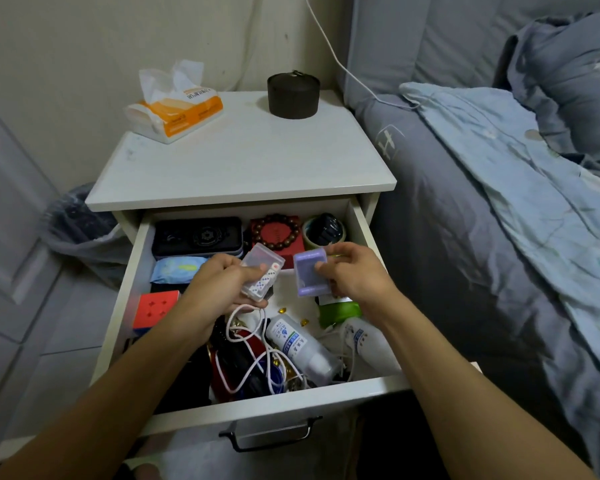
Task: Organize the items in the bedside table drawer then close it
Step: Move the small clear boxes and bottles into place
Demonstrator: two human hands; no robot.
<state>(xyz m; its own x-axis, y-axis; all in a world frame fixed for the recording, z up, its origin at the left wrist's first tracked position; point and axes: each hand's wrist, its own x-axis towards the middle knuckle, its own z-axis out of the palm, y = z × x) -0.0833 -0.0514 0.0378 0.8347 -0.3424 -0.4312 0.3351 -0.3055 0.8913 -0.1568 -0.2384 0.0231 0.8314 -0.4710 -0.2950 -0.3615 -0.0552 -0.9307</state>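
The white bedside table's drawer (pixel 284 400) stands pulled open and full of loose items. Above its middle, my left hand (pixel 219 285) grips a clear plastic box of dice (pixel 262 271). My right hand (pixel 354 275) holds a purple card box (pixel 310 275) right beside it. Along the back lie a black case (pixel 196 235), a wooden bead bracelet on a red box (pixel 278 233) and a tape roll with a black charger (pixel 324 228). At the left are a blue packet (pixel 175 268) and a puzzle cube (pixel 155 306). In front lie two white bottles (pixel 298 341), a green packet (pixel 338 311) and tangled cords (pixel 253 368).
On the table top (pixel 239 161) sit a tissue pack (pixel 177 109) and a dark round tin (pixel 293 95). A bed with blue bedding (pixel 499 202) runs along the right. A bin with a black bag (pixel 77 223) stands to the left, by white cabinet doors.
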